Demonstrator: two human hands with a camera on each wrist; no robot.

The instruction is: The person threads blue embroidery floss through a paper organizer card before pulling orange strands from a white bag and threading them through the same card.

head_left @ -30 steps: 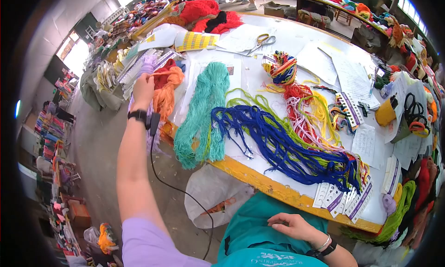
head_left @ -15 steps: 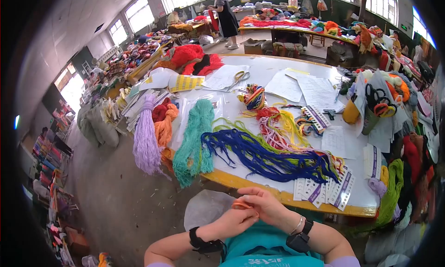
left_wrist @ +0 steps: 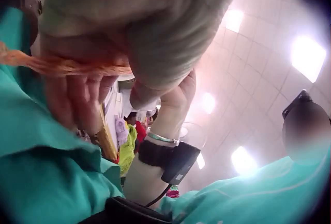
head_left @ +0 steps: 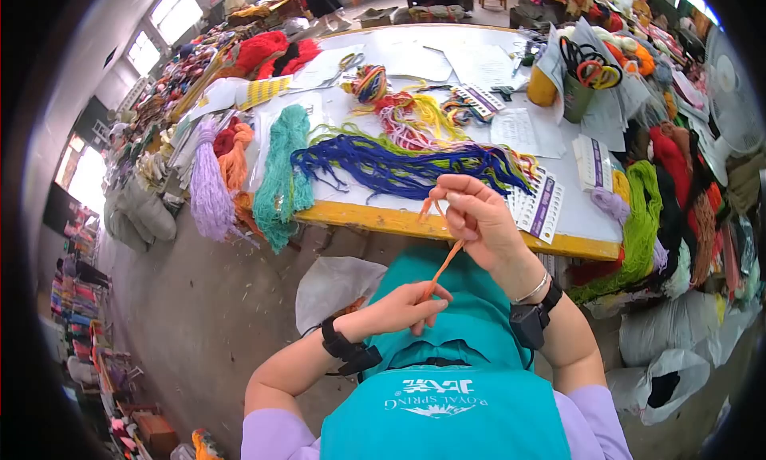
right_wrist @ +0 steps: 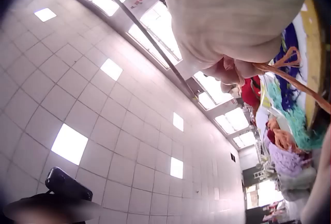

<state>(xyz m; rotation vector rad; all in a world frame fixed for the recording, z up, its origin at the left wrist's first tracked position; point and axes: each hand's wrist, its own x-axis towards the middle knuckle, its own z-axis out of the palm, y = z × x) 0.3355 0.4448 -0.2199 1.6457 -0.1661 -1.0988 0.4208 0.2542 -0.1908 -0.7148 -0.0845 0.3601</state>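
Observation:
A short length of orange yarn stretches between the two hands, in front of the body below the table edge. My left hand grips its lower end; in the left wrist view the orange strand crosses the palm under the curled fingers. My right hand, higher and to the right, pinches the upper part, where a small loop hangs from the fingertips. The right wrist view shows the orange yarn running out of the right fingers, with a small loop beside it.
Blue yarn, a teal skein and a lilac skein lie along the table's yellow edge. Punched cards, scissors and a holder with more scissors are farther off. A white bag is below the table.
The left hand has left the hanging skeins and come back to the body. Both hands, together half a second ago, have moved apart with orange yarn between them; the view has shifted.

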